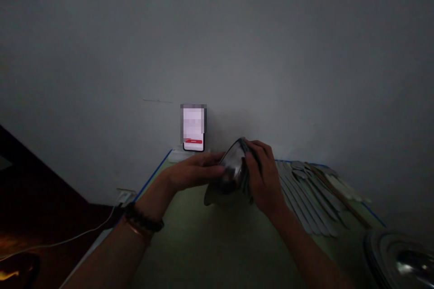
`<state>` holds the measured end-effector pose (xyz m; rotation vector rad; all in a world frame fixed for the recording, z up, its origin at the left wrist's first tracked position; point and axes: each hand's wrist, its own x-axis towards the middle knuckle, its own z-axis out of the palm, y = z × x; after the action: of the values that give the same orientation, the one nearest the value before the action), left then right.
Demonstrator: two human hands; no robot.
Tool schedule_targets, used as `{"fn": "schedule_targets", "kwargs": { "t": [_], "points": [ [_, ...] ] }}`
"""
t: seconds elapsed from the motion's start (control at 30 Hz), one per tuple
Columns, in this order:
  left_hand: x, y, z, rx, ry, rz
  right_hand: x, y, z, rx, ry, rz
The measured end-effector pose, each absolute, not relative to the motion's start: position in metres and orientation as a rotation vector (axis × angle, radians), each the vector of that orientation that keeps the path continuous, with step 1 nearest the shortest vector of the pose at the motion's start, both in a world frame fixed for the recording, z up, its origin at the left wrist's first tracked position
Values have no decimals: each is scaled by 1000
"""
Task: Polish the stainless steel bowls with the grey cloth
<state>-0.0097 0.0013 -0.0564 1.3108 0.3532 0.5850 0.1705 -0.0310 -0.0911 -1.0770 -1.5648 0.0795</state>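
Observation:
A shiny metal bowl [231, 169] is tilted on its side above the table, between my two hands. My left hand [195, 171] grips the bowl's left side, thumb on the outer wall and fingers behind the rim. On the other side, my right hand [262, 174] is closed on what looks like a dark greenish cloth [247, 185], pressed against the bowl. Dim light blurs the cloth's edges. A dark beaded bracelet [142, 219] circles my left wrist.
A lit phone [194, 128] leans on the wall at the table's back edge. Several spoons and other long utensils [305, 198] lie at the right, with a pair of wooden chopsticks or sticks [339, 194]. Round metal lids or plates [389, 257] sit front right. A white cable [84, 232] hangs left.

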Motion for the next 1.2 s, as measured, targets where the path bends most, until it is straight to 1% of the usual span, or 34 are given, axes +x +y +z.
{"fn": "schedule_targets", "kwargs": {
  "t": [0.13,0.23,0.3,0.47,0.6,0.77,0.83,0.93,1.07,1.13,1.2],
  "points": [
    [-3,3,-58,1377,554,680,171,-34,-91,-931,-1680,5],
    [3,6,-55,1564,789,842,174,-33,-91,-791,-1831,-52],
    [6,5,-52,1588,873,936,177,-29,-92,-805,-1845,-81],
    [8,2,-43,1358,934,958,179,-24,-93,-1037,-1637,-48],
    [6,3,-43,1307,887,990,179,-27,-91,-1062,-1658,10],
    [-8,2,-47,1209,591,693,181,-28,-91,-1020,-1579,19],
    [-10,2,-50,1202,574,664,180,-29,-92,-1005,-1545,27],
    [-5,2,-51,1306,613,749,176,-33,-91,-969,-1565,-28],
    [7,0,-45,1670,850,894,170,-39,-87,-874,-1776,-134],
    [10,-1,-42,1787,964,963,170,-38,-87,-888,-1809,-153],
    [11,-1,-41,1784,995,993,173,-32,-90,-961,-1736,-119]
  ]
}}
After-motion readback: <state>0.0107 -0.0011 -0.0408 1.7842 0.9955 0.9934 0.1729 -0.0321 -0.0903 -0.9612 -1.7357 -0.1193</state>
